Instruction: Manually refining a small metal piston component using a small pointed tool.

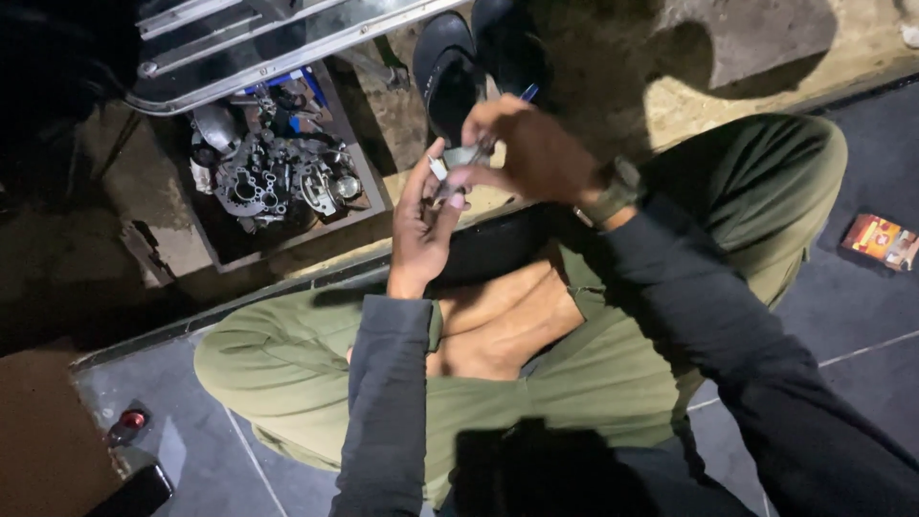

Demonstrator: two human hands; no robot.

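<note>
My left hand (421,225) is raised in front of me, fingers curled around a small grey metal part (458,163). My right hand (531,153), with a watch (613,191) on its wrist, comes in from the right and pinches the same part together with a thin tool with a blue tip (526,94). Both hands meet above my knees, which are in green trousers (287,354). I wear dark long sleeves. The part's exact shape is too small and dim to tell.
A shallow tray (373,182) full of metal engine parts (273,172) sits at the upper left, below a chromed metal frame (249,48). Black sandals (445,72) lie ahead. A small orange box (879,239) rests on the dark tiles at right. A small red-capped object (131,421) is at lower left.
</note>
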